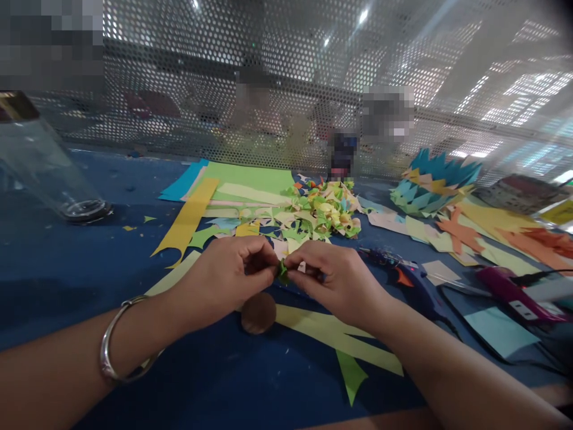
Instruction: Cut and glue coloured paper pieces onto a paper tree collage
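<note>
The left hand [219,280] and right hand [338,278], fingertips pinched together, share a small green paper piece [283,273] above the table [201,382]; uneven pulling could tear it, though its folds look unclear.

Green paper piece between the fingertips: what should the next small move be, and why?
Probably a gentle tightening roll of the green paper piece with the right hand, while the left hand steadies it. Both hands pinch it, it looks small and crumpled or curled, and a heap of curled paper pieces lies beyond them.
</note>
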A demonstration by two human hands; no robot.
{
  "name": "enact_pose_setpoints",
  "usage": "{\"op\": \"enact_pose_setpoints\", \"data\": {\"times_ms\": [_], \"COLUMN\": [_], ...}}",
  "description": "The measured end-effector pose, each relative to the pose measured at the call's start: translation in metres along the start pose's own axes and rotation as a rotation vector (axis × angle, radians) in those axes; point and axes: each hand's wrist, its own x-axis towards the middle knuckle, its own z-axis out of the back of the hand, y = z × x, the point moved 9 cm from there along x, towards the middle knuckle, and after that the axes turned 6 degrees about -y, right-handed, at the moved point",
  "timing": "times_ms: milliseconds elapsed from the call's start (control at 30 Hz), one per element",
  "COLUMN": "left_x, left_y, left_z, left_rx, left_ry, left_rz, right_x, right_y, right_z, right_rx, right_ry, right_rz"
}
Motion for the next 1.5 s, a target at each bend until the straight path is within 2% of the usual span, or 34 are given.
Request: {"op": "enact_pose_setpoints", "data": {"times_ms": [233,633,900,1067,1400,1500], "left_x": [-0.002,-0.006,-0.009,-0.01,-0.011,-0.012], "left_y": [0.008,0.01,0.011,0.012,0.009,0.009], "left_z": [-0.007,-0.007,-0.01,-0.014,-0.014,-0.019], "left_rx": [-0.162,-0.312,-0.222,-0.239,-0.227,-0.303], "left_ry": [0.048,0.028,0.09,0.142,0.06,0.051], "left_rz": [0.052,0.161,0.117,0.162,0.157,0.161], "right_x": [0.001,0.001,0.001,0.0,-0.002,-0.003], "right_y": [0.001,0.001,0.002,0.0,-0.001,-0.002], "right_z": [0.003,0.001,-0.004,-0.006,-0.003,-0.004], "right_rx": [-0.047,-0.046,-0.016,0.013,-0.01,-0.049], "right_ry": [0.008,0.005,0.082,0.094,0.111,0.143], "right_rz": [-0.017,-0.007,-0.011,-0.027,-0.012,-0.027]}}
